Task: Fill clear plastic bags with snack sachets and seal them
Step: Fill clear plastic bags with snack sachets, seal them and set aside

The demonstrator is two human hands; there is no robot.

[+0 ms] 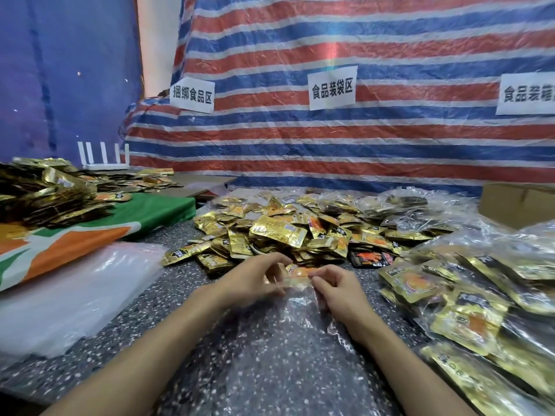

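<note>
Clear plastic bag (288,340) lies flat on the speckled surface (180,298), just before the sachet pile (279,232). Left hand (255,280) and right hand (338,291) pinch its mouth with curled fingers (270,260), by an orange sachet (300,271). Thin, slippery plastic could slide out and the mouth fall shut, I think

Dim, soft focus (edges bowed)

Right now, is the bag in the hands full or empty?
Mostly empty: the clear bag lies flat, speckled table showing through. Orange sachet by its mouth: inside or not, cannot tell.
</note>
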